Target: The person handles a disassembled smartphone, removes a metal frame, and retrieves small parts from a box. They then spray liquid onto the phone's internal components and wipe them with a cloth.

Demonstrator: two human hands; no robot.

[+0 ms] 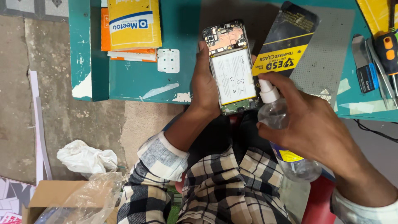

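Observation:
My left hand point(204, 85) holds an opened phone point(229, 66) upright at the edge of a teal workbench point(132, 79); its back cover is off, showing the white battery and circuit board. My right hand point(309, 124) grips a clear plastic spray bottle point(286, 145) with a white nozzle, the forefinger on the spray head, which points at the phone's lower right side. Both hands are above my lap in checked clothing.
On the bench lie a black-and-yellow screen-protector packet point(286, 41) on a grey mat point(327, 54), yellow and orange boxes point(132, 25), a small white sticker sheet point(168, 60), and a screwdriver, tweezers and blades point(381, 62) at the right. A crumpled cloth point(85, 157) and cardboard box point(49, 195) lie on the floor.

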